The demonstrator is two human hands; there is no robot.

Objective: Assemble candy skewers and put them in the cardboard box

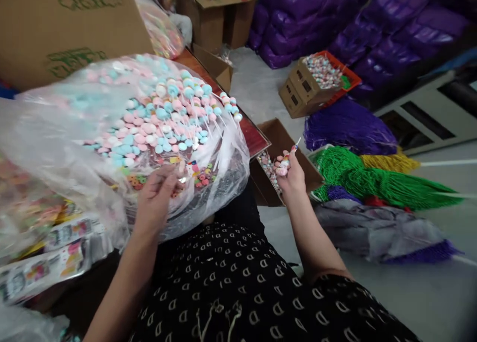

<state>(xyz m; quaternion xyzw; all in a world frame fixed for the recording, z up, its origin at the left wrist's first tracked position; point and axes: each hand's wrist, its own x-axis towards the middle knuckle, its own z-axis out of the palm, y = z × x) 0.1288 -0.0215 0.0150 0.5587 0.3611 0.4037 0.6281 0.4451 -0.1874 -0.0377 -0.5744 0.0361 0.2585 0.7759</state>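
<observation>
Pink, blue and white candies (pixel 149 128) lie in a heap on a large clear plastic bag (pixel 219 183), several of them threaded on white sticks at the heap's right side. My left hand (pixel 158 193) is over the bag's near part, its fingers pinched together; what they hold is too small and blurred to name. Small ring-shaped candies (pixel 204 177) are beside its fingertips. My right hand (pixel 292 175) grips a candy stick (pixel 283 163) over an open cardboard box (pixel 270 188) that contains more candies.
Candy packets (pixel 48 267) lie at the lower left. Behind the bag stands a big carton (pixel 70 29). Green tassels (pixel 372 178) and purple tassels (pixel 346 126) are on the right. Beyond them are a candy-filled box (pixel 305 91) and purple sacks (pixel 298 19). A person's leg (pixel 182 27) shows at the top.
</observation>
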